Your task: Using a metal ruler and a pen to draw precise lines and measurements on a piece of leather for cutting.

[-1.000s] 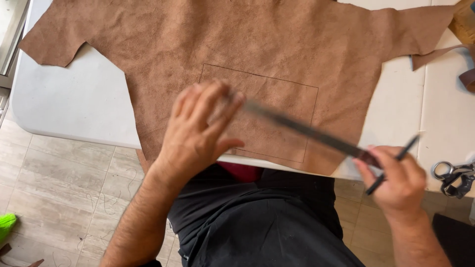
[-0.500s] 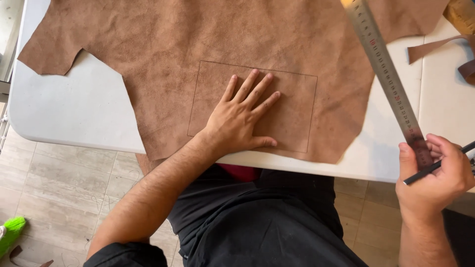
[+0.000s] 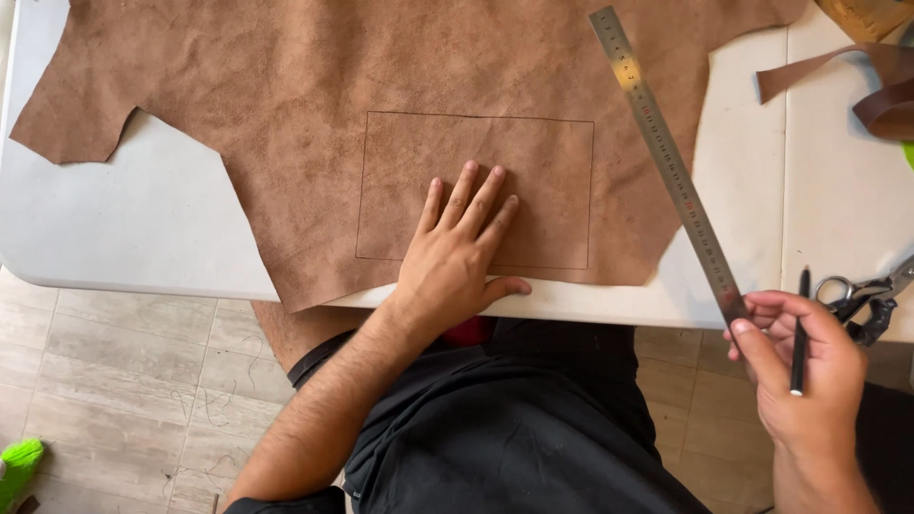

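Flat left hand [image 3: 455, 255] near leather [image 3: 286, 114] edge, ruler [image 3: 666, 162] aside

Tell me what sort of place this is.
Likely a small leather-craft workspace: a brown hide with a drawn rectangle lies on a white table, with a steel ruler, scissors and leather strips.

leather craft workshop, brown hide [image 3: 381, 86] on white table [image 3: 143, 228], steel ruler [image 3: 666, 162], scissors [image 3: 862, 290]

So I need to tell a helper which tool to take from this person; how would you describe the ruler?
On the white table lies a big brown leather hide. At its right edge a long, thin steel ruler slants across, its near end pinched by the right hand. Unlike the black pen in that hand, it is flat, silver and graduated.
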